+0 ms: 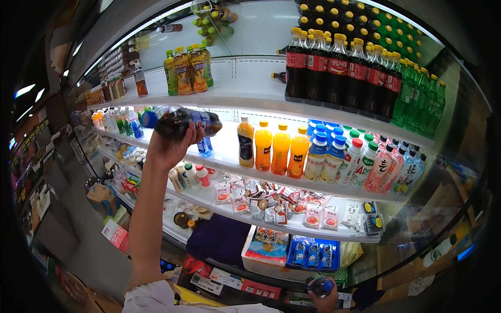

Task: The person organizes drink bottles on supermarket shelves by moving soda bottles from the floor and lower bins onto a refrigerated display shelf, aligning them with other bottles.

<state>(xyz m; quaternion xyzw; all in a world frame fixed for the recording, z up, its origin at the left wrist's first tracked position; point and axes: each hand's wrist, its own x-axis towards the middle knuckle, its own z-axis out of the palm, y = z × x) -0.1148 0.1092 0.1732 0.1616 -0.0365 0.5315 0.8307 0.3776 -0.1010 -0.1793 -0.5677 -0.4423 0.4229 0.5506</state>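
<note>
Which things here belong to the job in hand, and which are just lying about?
In use:
blue-capped dark bottle, in the left hand
second blue-capped bottle, in the right hand

Just about:
orange-drink bottles
yellow-capped dark bottles
green bottles
small snack packets

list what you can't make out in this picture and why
All in the head view:
Raised dark bottle: its print is blurred, and the left hand covers part of it.
Lower bottle: seen nearly end-on, so most of its side is hidden.
Right hand: its wrist is cut off by the lower edge.
Far-left bottles: too small to tell their contents.
</note>
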